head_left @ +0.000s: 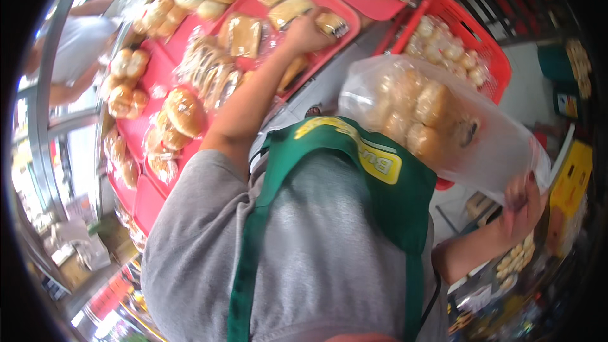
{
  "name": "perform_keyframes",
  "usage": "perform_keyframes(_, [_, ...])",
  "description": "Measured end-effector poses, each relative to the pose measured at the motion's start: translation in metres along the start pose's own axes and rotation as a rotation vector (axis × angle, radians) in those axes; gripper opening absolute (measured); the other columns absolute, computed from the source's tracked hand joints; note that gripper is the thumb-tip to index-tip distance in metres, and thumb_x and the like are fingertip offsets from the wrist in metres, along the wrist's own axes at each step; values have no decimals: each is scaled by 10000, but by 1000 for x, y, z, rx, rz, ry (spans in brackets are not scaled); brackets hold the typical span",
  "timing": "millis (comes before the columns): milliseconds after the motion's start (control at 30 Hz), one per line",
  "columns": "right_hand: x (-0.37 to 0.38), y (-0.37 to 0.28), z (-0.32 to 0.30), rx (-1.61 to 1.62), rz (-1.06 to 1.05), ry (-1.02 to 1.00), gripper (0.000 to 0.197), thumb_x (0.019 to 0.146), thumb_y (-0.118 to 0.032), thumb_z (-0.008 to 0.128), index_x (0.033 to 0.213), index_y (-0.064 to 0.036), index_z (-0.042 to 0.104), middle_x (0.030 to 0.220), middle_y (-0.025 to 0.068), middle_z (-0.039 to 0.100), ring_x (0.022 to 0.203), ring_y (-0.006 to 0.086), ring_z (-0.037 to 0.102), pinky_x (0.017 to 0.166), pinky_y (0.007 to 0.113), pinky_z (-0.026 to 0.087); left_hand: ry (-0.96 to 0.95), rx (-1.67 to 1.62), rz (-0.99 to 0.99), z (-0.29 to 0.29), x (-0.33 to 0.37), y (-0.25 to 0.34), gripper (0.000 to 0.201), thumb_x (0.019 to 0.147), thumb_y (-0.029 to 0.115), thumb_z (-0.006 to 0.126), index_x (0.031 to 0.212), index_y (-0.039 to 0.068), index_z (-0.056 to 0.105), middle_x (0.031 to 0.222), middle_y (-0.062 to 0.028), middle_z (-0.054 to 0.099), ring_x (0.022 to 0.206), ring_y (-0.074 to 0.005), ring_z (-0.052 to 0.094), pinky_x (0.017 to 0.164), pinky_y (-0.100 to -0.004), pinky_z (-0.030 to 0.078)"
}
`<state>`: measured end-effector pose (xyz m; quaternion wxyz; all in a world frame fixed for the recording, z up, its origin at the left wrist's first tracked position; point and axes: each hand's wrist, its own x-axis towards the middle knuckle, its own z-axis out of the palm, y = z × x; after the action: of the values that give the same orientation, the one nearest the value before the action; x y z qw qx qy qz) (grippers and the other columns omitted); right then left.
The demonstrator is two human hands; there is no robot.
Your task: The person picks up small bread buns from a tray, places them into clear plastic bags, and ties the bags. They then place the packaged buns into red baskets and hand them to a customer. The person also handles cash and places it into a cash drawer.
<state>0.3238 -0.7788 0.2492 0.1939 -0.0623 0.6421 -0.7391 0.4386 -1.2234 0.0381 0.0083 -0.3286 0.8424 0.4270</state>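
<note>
My left hand (307, 33) reaches over a red tray (349, 7) of wrapped breads. It is closed about a small wrapped bread pack (331, 24), whose near side is partly covered by the fingers. Flat rectangular breads (291, 10) lie right beside that hand. At the right, my right hand (524, 197) grips the gathered edge of a large clear plastic bag (491, 152). Several round golden buns (421, 111) in plastic show through the bag, which hangs slanted across the front of my green apron (399, 209).
Past the bag stands a red basket (500, 69) of small wrapped buns. More red trays (136, 130) with bagged breads spread to the left, near a metal frame (39, 133). A yellow crate (573, 177) is at the far right. Another person (76, 50) stands beyond the frame.
</note>
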Motion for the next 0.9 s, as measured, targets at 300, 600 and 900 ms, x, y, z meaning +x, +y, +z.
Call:
perform_keyframes(300, [16,5,7,73,-43,-39,512,841,-80,580,1290,137,466,943,97,648,592,51,460,488,192,326,-837,-1121,402,-22,-27,144,509,858,157,614,1325,33,453,1159,-178,616,1028,-240,642,854,-303,531])
perform_keyframes(600, [20,6,53,147,-26,-24,250,847,-32,603,1071,80,598,696,-1,537,498,69,427,454,224,289,-562,-268,647,183,-67,248,403,847,272,629,1197,74,599,1128,-181,646,1055,-315,619,916,-409,468])
perform_keyframes(900, [5,7,-38,227,-10,-4,464,873,-38,535,1301,131,467,597,-49,365,452,32,282,439,208,202,13,694,998,19,-73,194,702,741,76,727,1376,149,438,1105,-173,636,1060,-362,596,909,-438,464])
